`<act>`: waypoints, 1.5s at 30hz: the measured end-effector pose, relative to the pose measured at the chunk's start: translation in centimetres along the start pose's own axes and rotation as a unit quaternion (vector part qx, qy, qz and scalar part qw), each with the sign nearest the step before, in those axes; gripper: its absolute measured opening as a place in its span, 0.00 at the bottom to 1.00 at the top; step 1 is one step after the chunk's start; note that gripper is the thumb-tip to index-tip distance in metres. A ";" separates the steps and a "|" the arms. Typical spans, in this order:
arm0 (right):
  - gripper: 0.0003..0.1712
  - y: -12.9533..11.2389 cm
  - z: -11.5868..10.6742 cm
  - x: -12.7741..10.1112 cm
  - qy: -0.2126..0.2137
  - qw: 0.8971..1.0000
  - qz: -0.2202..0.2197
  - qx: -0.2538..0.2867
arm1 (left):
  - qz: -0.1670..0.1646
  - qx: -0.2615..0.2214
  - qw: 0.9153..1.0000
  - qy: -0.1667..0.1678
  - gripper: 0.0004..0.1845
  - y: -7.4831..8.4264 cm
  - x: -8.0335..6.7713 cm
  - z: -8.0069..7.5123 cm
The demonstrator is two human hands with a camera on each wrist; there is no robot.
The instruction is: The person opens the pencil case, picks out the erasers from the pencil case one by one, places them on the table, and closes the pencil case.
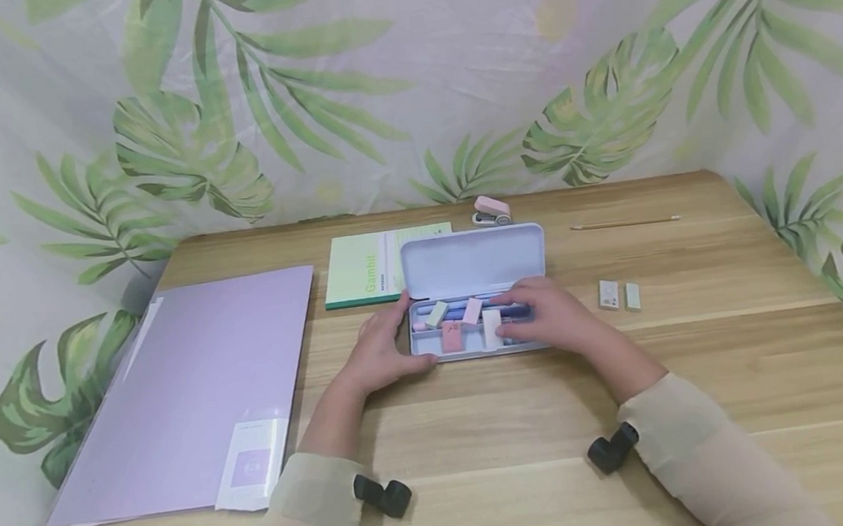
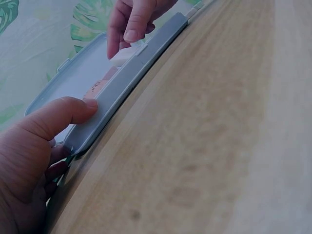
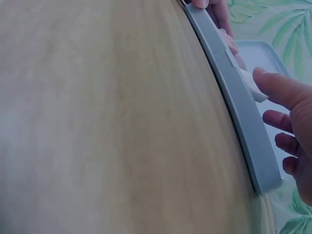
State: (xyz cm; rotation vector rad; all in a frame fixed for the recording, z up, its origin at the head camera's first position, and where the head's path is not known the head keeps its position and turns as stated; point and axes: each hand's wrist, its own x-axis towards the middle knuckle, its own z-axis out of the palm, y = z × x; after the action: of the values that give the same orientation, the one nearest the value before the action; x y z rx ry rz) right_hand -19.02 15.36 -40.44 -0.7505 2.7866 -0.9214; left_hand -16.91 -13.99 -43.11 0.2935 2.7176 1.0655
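An open pale blue pencil case (image 1: 474, 262) lies on the table, its lid tilted up at the back. Inside are several blue pens (image 1: 459, 314), a green eraser (image 1: 437, 315), a pink eraser (image 1: 472, 311), a darker pink eraser (image 1: 451, 337) and a white eraser (image 1: 492, 329). My left hand (image 1: 379, 346) grips the case's left end, the thumb on its front wall and the fingers round the back corner. Over the right half reaches my right hand (image 1: 557, 314), thumb tip at the white eraser, fingers spread above the pens. Whether the index finger touches anything is hidden.
Right of the case lie a white-and-grey eraser (image 1: 608, 295), a small green eraser (image 1: 633, 296) and, farther back, a pencil (image 1: 624, 223). Behind the case are a pink stapler (image 1: 492, 209) and a green notebook (image 1: 350, 269). A large purple folder (image 1: 199, 391) covers the table's left side.
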 end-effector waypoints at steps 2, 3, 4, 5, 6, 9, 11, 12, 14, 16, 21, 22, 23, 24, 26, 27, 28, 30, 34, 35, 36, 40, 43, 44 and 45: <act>0.28 -0.2 0.1 0.2 -0.013 1.000 0.002 0.007 | 0.000 -0.001 1.000 -0.001 0.63 0.1 0.0 0.0; 0.28 -0.3 0.1 0.3 -0.019 1.000 0.006 0.012 | 0.001 -0.002 1.000 -0.001 0.63 0.1 0.0 0.0; 0.28 -0.3 0.2 0.3 -0.026 0.999 0.011 0.017 | 0.001 -0.002 1.000 -0.002 0.63 0.1 0.0 0.0; 0.28 -0.3 0.2 0.4 -0.032 0.999 0.017 0.021 | 0.002 -0.002 1.000 -0.002 0.63 0.1 0.0 0.0; 0.28 -0.3 0.3 0.4 -0.038 0.999 0.022 0.024 | 0.001 -0.002 1.000 -0.002 0.63 0.1 0.0 0.1; 0.28 -0.4 0.3 0.4 -0.046 0.998 0.033 0.033 | 0.000 0.000 1.000 -0.002 0.63 0.1 0.0 0.1; 0.28 -0.4 0.3 0.4 -0.048 0.998 0.032 0.030 | -0.001 0.001 1.000 -0.003 0.63 0.1 0.0 0.1; 0.27 -0.4 0.3 0.4 -0.047 0.998 0.028 0.026 | -0.003 0.002 1.000 -0.004 0.63 0.1 0.1 0.1; 0.27 -0.4 0.2 0.4 -0.046 0.999 0.017 0.015 | -0.003 0.002 1.000 -0.006 0.63 0.1 0.0 0.1; 0.26 -0.4 0.0 0.4 -0.046 0.999 0.002 0.001 | -0.003 0.003 1.000 -0.007 0.63 0.2 0.0 0.0; 0.26 -0.7 -0.6 0.5 -0.057 0.998 -0.017 -0.015 | -0.003 0.005 1.000 -0.007 0.63 0.2 0.0 0.0; 0.26 -0.8 -0.8 0.5 -0.062 0.998 -0.014 -0.016 | -0.001 0.006 1.000 -0.006 0.63 0.2 0.0 0.0; 0.26 -0.9 -1.0 0.5 -0.067 0.998 -0.008 -0.016 | 0.001 0.006 1.000 -0.006 0.63 0.2 0.0 0.0; 0.25 -1.0 -1.1 0.5 -0.072 0.997 0.000 -0.015 | 0.003 0.007 1.000 -0.006 0.63 0.2 0.0 0.1; 0.23 -1.0 -1.4 0.5 -0.077 0.997 0.011 -0.010 | 0.006 0.008 1.000 -0.005 0.63 0.2 0.0 0.1; 0.23 -1.0 -1.5 0.4 -0.076 0.997 0.016 -0.006 | 0.008 0.008 1.000 -0.005 0.63 0.2 0.0 0.1; 0.22 -0.9 -1.6 0.3 -0.072 0.997 0.023 0.000 | 0.010 0.008 1.000 -0.005 0.63 0.2 0.0 0.1; 0.21 -0.5 -1.8 0.0 -0.063 0.997 0.043 0.018 | 0.010 0.008 1.000 -0.005 0.63 0.2 0.0 0.1; 0.22 0.8 -2.4 -1.3 -0.008 0.993 0.087 0.077 | 0.011 0.008 1.000 -0.005 0.63 0.3 0.0 0.1; 0.22 1.2 -2.6 -1.7 0.009 0.991 0.098 0.094 | 0.010 0.008 1.000 -0.005 0.63 0.3 0.0 0.0; 0.22 1.6 -2.8 -2.2 0.026 0.987 0.111 0.115 | 0.010 0.008 1.000 -0.006 0.63 0.3 0.0 0.0; 0.25 3.3 -3.9 -4.2 0.088 0.971 0.158 0.160 | 0.006 0.004 1.000 -0.008 0.63 0.3 -0.1 -0.1; 0.26 4.7 -4.6 -5.7 0.140 0.961 0.177 0.160 | 0.006 0.003 1.000 -0.007 0.63 0.3 -0.1 -0.1; 0.26 5.3 -4.8 -6.2 0.160 0.959 0.178 0.154 | 0.007 0.003 1.000 -0.006 0.63 0.2 -0.1 -0.1; 0.26 5.9 -5.1 -6.7 0.179 0.955 0.183 0.148 | 0.006 0.002 1.000 -0.005 0.63 0.2 -0.1 -0.2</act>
State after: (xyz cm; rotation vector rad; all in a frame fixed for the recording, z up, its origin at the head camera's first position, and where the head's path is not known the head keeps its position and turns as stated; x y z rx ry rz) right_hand -16.95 25.39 -40.11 -0.0180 2.8230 -1.4618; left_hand -16.82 -13.98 -42.84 0.3161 2.7132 1.0589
